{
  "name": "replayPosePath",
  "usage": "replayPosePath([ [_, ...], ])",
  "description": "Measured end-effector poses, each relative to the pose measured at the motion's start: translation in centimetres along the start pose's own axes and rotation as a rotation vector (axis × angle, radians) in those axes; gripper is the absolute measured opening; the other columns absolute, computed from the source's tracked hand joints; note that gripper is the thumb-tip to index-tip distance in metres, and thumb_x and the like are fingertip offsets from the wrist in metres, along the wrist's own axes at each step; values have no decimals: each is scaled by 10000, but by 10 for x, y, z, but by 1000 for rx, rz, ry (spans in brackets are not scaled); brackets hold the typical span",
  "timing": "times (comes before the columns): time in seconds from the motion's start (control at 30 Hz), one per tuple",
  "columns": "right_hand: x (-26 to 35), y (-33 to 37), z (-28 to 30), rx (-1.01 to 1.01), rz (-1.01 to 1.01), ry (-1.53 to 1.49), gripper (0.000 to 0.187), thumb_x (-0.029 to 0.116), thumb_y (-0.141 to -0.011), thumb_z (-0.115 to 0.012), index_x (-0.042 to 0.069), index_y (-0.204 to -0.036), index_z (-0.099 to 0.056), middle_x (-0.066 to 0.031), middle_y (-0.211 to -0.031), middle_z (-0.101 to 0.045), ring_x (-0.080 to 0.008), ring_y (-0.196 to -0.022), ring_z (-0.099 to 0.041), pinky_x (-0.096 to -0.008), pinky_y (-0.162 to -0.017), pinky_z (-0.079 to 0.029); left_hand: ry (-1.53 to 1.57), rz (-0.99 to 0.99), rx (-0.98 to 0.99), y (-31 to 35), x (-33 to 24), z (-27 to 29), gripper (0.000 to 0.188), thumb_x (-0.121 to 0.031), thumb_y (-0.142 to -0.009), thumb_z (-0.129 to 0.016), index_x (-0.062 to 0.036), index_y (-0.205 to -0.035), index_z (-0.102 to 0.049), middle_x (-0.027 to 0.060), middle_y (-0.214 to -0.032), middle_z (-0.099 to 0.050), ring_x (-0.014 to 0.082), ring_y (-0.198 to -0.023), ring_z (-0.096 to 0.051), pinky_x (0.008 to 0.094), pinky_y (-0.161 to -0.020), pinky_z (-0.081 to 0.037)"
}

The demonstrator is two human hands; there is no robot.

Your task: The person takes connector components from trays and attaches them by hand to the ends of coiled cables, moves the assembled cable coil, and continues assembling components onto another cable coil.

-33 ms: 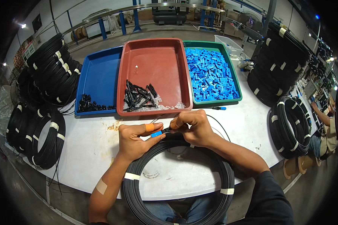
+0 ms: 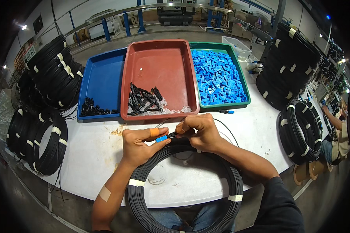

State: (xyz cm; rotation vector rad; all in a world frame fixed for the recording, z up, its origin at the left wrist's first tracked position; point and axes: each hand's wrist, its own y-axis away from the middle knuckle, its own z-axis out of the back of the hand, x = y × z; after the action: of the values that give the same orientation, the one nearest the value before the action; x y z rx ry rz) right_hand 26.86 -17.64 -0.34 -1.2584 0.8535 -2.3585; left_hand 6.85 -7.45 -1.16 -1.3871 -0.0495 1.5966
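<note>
My left hand (image 2: 138,143), with orange tape round a finger, pinches the blue part of a small cable connector (image 2: 161,138). On the right, my right hand (image 2: 203,132) grips the connector's black end, also with orange tape on a finger. The fingertips of both hands nearly meet, and the fingers hide part of the connector. Below them a large coil of black cable (image 2: 136,198), bound with pale tape, lies partly on the table and overhangs its near edge. A loose cable end (image 2: 231,133) arcs behind my right hand.
Behind my hands stand a blue tray (image 2: 101,81) with small black parts, a red tray (image 2: 163,66) with black and clear pieces, and a green tray (image 2: 243,99) of blue clips. Cable coils (image 2: 52,73) are stacked left and right (image 2: 287,66). A blue-tipped black piece (image 2: 227,112) lies nearby.
</note>
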Motion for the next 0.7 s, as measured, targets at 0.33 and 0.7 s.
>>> replayPosePath([
  [0.33,3,-1,-1,26,46,159,232,-194,-711,-694,9,-773,-600,-123,-821,-750,-246,-754,-750,-323,-607,-562,53,95,-49,3,1,-1,437,-3,-721,-889,15,-1135,-750,156,-995,-780,207,-927,-767,294,-859,-614],
  [0.7,3,0,-4,-65,136,244,186,-49,-767,-773,41,-886,-661,-98,-778,-693,-264,-684,-683,-370,-568,-526,-44,-29,-68,3,5,3,374,-99,-736,-909,-12,-1075,-777,150,-957,-784,186,-875,-769,271,-777,-605],
])
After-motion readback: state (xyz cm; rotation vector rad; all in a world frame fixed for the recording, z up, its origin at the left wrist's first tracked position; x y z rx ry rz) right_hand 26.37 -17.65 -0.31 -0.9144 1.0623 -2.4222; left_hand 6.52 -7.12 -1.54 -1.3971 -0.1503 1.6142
